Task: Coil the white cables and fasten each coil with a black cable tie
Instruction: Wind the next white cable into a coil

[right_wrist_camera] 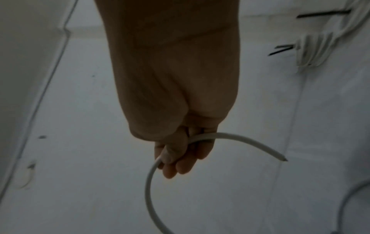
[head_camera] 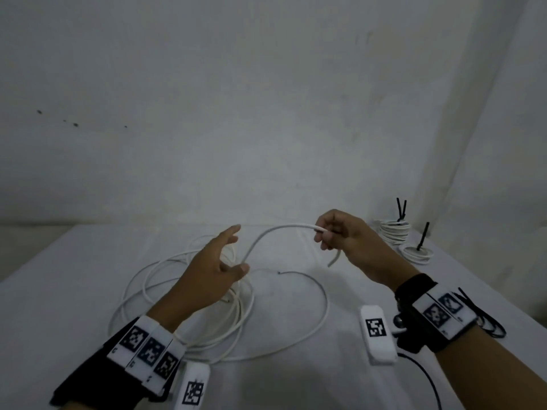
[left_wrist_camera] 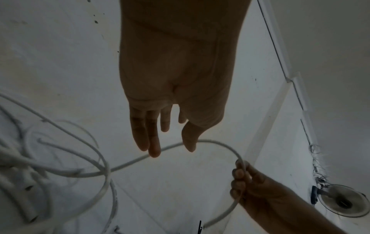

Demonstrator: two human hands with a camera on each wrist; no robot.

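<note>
Here the right hand (head_camera: 343,235) is pinching the smooth round white cable (head_camera: 275,232) near its cut end; the left hand (head_camera: 216,267), fingers spread, is hovering over loose loops on the white surface (head_camera: 74,276).

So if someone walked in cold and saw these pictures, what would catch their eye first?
Probably the right hand, raised mid-frame above the table, pinching the loose white cable near its cut end. Below it the rest of that cable sprawls in wide loops across the table, with the left hand open above them. At the far right corner, finished coils sit with black cable ties sticking up.
</note>
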